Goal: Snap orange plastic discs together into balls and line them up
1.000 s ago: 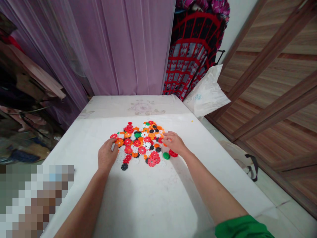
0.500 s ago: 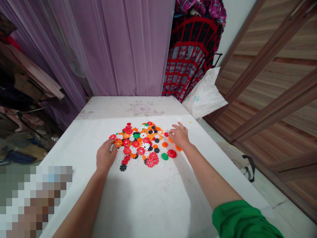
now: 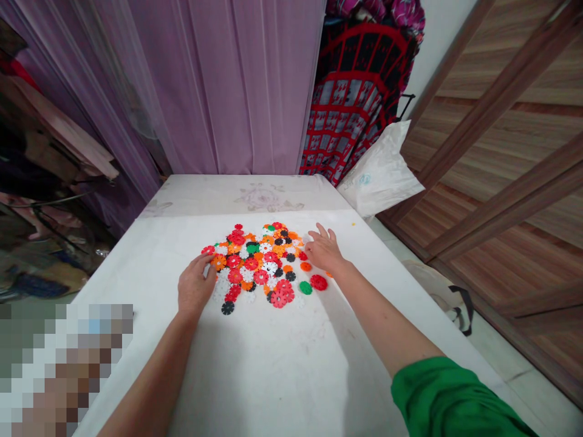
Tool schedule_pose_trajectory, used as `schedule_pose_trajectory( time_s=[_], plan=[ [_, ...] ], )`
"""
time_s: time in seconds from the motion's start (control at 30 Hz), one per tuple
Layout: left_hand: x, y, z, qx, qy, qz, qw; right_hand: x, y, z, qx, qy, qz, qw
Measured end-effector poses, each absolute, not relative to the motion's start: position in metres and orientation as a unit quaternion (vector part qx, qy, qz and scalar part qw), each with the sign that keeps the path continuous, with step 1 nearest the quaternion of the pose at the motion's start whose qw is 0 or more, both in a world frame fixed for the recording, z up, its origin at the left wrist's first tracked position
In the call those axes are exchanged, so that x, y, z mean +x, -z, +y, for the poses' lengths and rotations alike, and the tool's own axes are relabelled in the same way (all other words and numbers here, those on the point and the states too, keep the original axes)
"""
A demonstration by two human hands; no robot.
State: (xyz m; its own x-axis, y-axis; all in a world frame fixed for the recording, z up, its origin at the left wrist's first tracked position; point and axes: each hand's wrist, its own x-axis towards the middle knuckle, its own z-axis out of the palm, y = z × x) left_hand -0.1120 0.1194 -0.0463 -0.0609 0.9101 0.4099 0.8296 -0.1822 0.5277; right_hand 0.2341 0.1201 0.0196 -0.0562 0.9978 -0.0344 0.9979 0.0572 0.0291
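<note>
A spread-out pile of slotted plastic snowflake discs [image 3: 251, 263] in red, orange, white, black and green lies on a white-covered table [image 3: 282, 364]. At the pile's left edge rests my left hand [image 3: 195, 282], its fingers loosely bent and apart, the tips touching the outermost discs. My right hand [image 3: 324, 250] is over the pile's right side. Its thumb and forefinger are low beside a small red disc [image 3: 303, 256], the other fingers raised and spread. Below that hand lie a bigger red disc [image 3: 318, 282], a green disc [image 3: 305, 287] and an orange disc [image 3: 305, 266].
A tiny yellow bit [image 3: 353, 224] lies near the table's right edge. Behind the table hangs a purple curtain [image 3: 237, 91]. A white bag [image 3: 380, 173] stands by the far right corner, beside a red-patterned covered object [image 3: 337, 121]. Wooden cabinet doors [image 3: 501, 152] line the right.
My right hand has shifted slightly left toward the pile, now covering orange discs that showed beneath it. My left hand stays at the pile's left edge. The view has shifted slightly.
</note>
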Motion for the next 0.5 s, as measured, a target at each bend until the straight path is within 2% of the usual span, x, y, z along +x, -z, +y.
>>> schedule_pose_trajectory(
  time_s=[0.13, 0.5],
  plan=[
    [-0.112, 0.045, 0.119, 0.683, -0.354, 0.636, 0.058, 0.231, -0.019, 0.128, 0.698, -0.023, 0.714, 0.04],
    [-0.112, 0.047, 0.12, 0.676, -0.359, 0.641, 0.061, 0.227, -0.011, 0.135, 0.68, 0.01, 0.732, 0.026]
  ],
)
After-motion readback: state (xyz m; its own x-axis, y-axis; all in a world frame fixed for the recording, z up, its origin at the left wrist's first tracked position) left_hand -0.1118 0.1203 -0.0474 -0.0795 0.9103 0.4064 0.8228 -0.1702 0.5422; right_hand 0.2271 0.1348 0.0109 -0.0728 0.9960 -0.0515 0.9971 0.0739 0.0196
